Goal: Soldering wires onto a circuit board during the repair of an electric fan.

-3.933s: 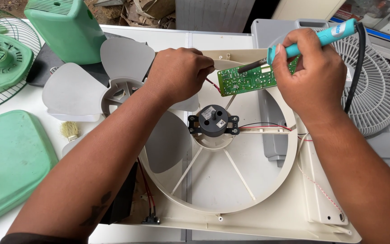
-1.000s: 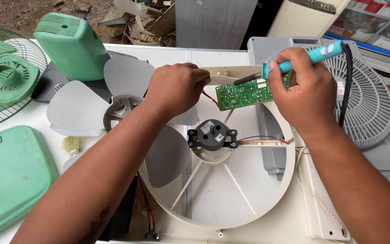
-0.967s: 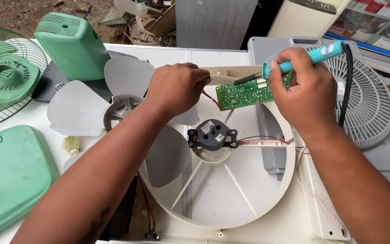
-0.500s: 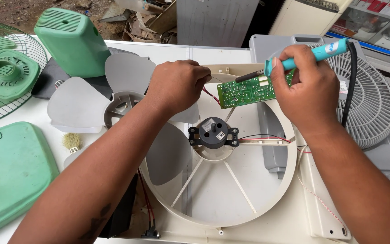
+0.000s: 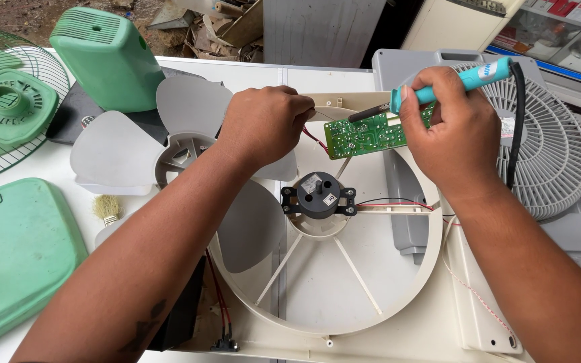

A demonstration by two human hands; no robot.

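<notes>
Right hand (image 5: pixel 455 138) fingers wrapped around teal soldering iron (image 5: pixel 438 91), tip on green circuit board (image 5: pixel 371 134) held above cream fan housing (image 5: pixel 344 296); left hand (image 5: pixel 263 124) curled, pinching red wire (image 5: pixel 314 140) just left of board.

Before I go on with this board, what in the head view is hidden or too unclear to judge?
- Soldering iron tip: too small and dark to tell whether it touches the green circuit board.
- Left hand grip: fingertips curl out of sight; what they pinch near the red wire is hidden.
- Board's right end: covered by the right hand.
- Fan frame: cut off by the bottom edge.
</notes>
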